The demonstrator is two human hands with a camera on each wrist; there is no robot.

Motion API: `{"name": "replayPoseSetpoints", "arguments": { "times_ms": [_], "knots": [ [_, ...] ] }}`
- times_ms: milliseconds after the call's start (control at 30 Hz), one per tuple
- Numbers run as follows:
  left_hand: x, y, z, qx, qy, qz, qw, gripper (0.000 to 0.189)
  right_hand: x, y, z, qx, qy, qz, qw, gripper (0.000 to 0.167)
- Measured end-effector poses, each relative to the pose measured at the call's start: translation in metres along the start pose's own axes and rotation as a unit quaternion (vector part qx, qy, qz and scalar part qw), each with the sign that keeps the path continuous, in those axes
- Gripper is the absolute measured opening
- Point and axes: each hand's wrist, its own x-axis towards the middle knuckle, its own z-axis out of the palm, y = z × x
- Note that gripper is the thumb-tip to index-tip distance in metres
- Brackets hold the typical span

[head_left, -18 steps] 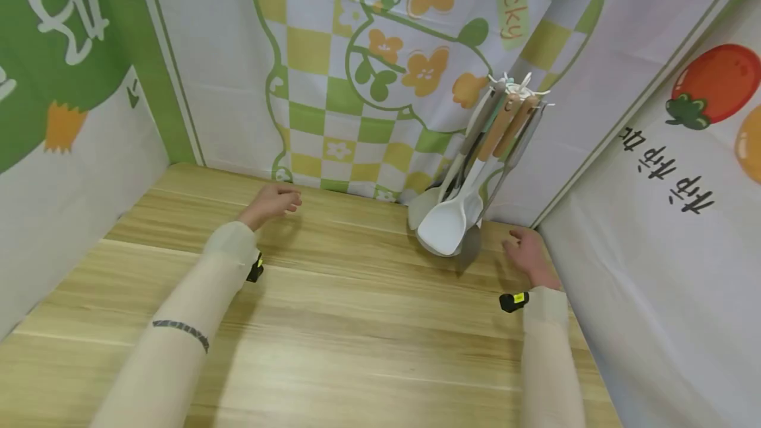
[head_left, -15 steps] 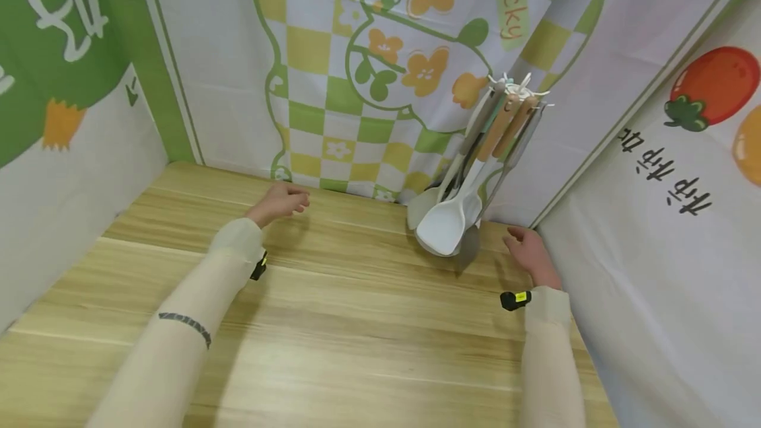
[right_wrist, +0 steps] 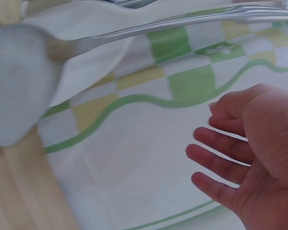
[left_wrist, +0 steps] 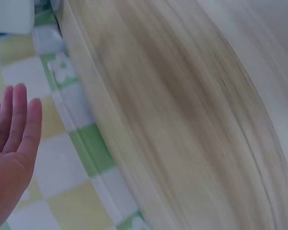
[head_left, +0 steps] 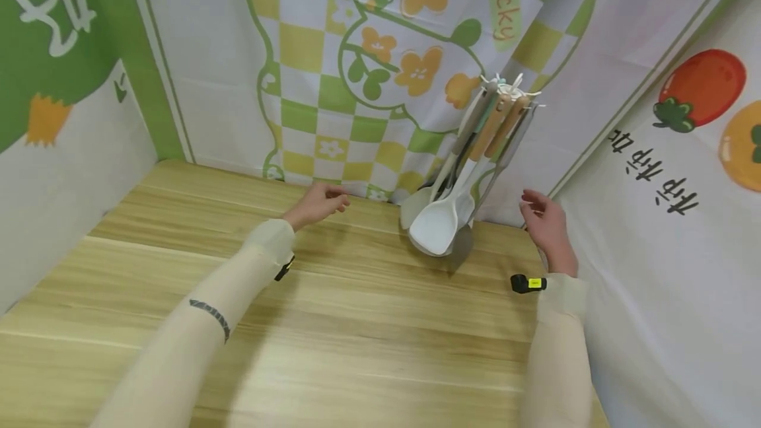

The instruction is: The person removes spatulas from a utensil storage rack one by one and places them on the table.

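Observation:
A white utensil rack with thin hooks stands at the back, right of the middle. Several cooking utensils hang from it, among them a white spatula with a wooden handle at the front. A metal turner hangs on the side nearer the right hand. To the left of the rack, the left hand hovers over the back of the table, fingers loose and holding nothing. The right hand is raised to the right of the utensils, with spread, slightly bent fingers and nothing in it.
The wooden table runs up to a green-and-yellow checked cloth behind the rack. A printed white wall covering bounds the right side, close beside the right arm. Another printed covering closes off the left.
My left hand has moved right along the table's back, nearer the utensils. The right hand has lifted and shifted slightly right, its fingers spreading. The head view has turned slightly.

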Motion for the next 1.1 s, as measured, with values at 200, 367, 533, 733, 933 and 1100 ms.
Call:
{"name": "replayPoseSetpoints", "arguments": {
  "times_ms": [200, 367, 533, 733, 933, 1100],
  "knots": [
    [0.014, 0.019, 0.025, -0.028, 0.013, 0.031, 0.999, 0.039, 0.016, -0.026, -0.022, 0.007, 0.032, -0.025, 0.9992, 0.043],
    [0.027, 0.038, 0.041, -0.024, 0.016, 0.048, 0.9984, 0.037, 0.032, -0.047, -0.035, 0.014, 0.053, -0.046, 0.9974, 0.043],
    [0.037, 0.062, 0.051, -0.012, 0.026, 0.058, 0.9979, 0.038, 0.046, -0.062, -0.041, 0.017, 0.094, -0.054, 0.994, 0.041],
    [0.049, 0.088, 0.052, -0.034, 0.063, 0.082, 0.9941, 0.041, 0.062, -0.078, -0.048, 0.028, 0.133, -0.083, 0.9873, 0.037],
    [0.06, 0.108, 0.051, -0.064, 0.071, 0.103, 0.9901, 0.044, 0.075, -0.096, -0.059, 0.007, 0.161, -0.111, 0.9806, 0.033],
    [0.064, 0.122, 0.052, -0.087, 0.071, 0.114, 0.987, 0.047, 0.088, -0.111, -0.065, 0.012, 0.188, -0.129, 0.9737, 0.03]
  ]
}}
